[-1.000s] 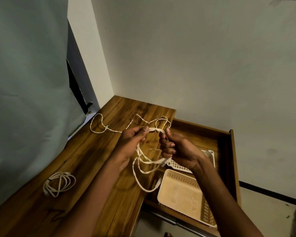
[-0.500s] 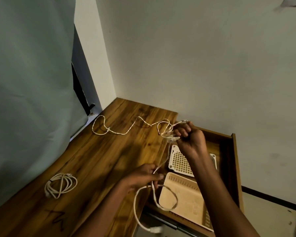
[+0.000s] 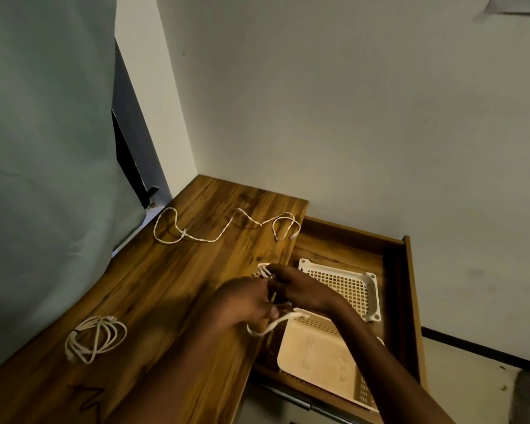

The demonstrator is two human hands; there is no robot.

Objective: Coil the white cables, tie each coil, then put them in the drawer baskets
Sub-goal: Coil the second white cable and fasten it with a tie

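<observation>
Coiling cable (image 3: 268,325) at table (image 3: 172,289) edge, 5 o'clock: left hand (image 3: 242,301) and right hand (image 3: 300,290) both closed on loops. Next, by judgement: tie, then drop into basket (image 3: 318,350) just below. Loose cable (image 3: 224,229) at 12 o'clock; tied coil (image 3: 95,338) at 8 o'clock.

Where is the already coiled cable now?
The coiled cable lies on the desk at lower left, apart from both hands and the drawer.
</observation>
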